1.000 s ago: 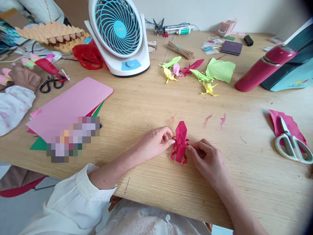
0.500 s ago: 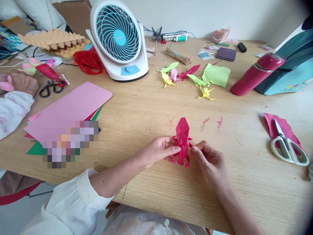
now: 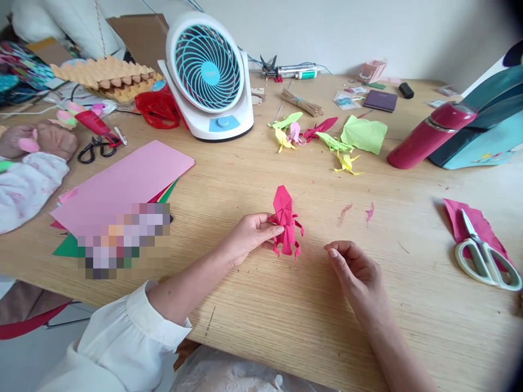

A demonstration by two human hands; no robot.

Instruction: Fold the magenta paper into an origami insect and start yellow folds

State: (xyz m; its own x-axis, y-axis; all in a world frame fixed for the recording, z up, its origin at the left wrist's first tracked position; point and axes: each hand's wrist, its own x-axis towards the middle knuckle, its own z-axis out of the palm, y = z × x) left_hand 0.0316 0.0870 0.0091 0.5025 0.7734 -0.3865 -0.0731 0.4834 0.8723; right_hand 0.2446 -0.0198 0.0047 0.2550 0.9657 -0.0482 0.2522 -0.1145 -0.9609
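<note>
A red origami figure (image 3: 285,218) with a pointed top and curled thin legs is held up over the table. My left hand (image 3: 257,234) pinches it at its left side, thumb across the front and the other fingers behind. To the right of it, apart from the paper, is my right hand (image 3: 355,267). Its thumb and forefinger are pressed together and I see nothing between them. White-handled scissors (image 3: 486,258) lie on a piece of red paper (image 3: 451,212) at the far right.
Several folded paper figures (image 3: 345,162) lie near a light green sheet (image 3: 363,136). A fan (image 3: 210,76) stands behind pink paper (image 3: 131,174). At the right is a red flask (image 3: 429,136). Another person's hand (image 3: 49,139) is at the left by black-handled pliers (image 3: 92,152).
My left hand has moved the red figure left and slightly up. My right hand has let go of its leg and is now apart from it. The view has shifted slightly.
</note>
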